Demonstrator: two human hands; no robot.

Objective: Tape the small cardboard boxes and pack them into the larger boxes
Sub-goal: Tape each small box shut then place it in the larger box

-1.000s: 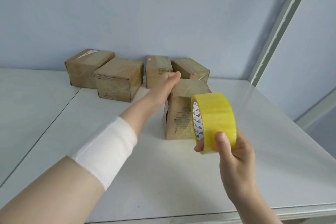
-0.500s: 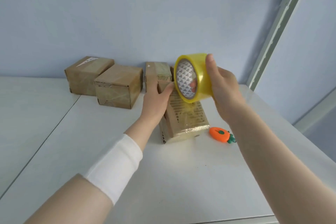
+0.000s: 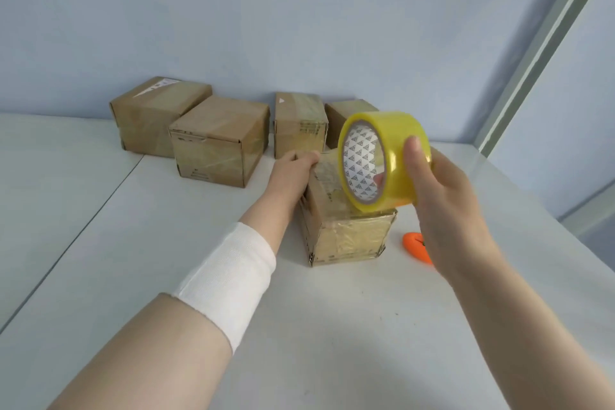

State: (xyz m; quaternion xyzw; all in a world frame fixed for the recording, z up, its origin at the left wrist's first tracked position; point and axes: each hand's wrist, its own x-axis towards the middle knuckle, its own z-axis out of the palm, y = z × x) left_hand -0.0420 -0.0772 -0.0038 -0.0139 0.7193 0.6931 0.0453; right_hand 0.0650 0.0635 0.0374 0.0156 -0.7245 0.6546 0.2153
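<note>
A small cardboard box (image 3: 349,236), wrapped in glossy tape, lies on the white table (image 3: 166,260) in the middle. My left hand (image 3: 293,170) grips its far left top edge, fingers curled over it. My right hand (image 3: 442,196) holds a roll of yellow tape (image 3: 396,156) just above the box's top, thumb on the outer face and a fingertip showing through the core. Several other small boxes stand along the back wall: two at the left (image 3: 156,113) (image 3: 219,140) and two behind the roll (image 3: 299,123) (image 3: 346,113).
An orange carrot-shaped cutter (image 3: 414,245) lies on the table right of the box, partly behind my right wrist. A seam runs down the table at the left (image 3: 66,243). A pale metal frame post (image 3: 532,53) rises at the right.
The tape roll has dropped from high over the box's far end to just above its top, nearer its front. The view has tilted down. My left hand keeps its grip on the box.
</note>
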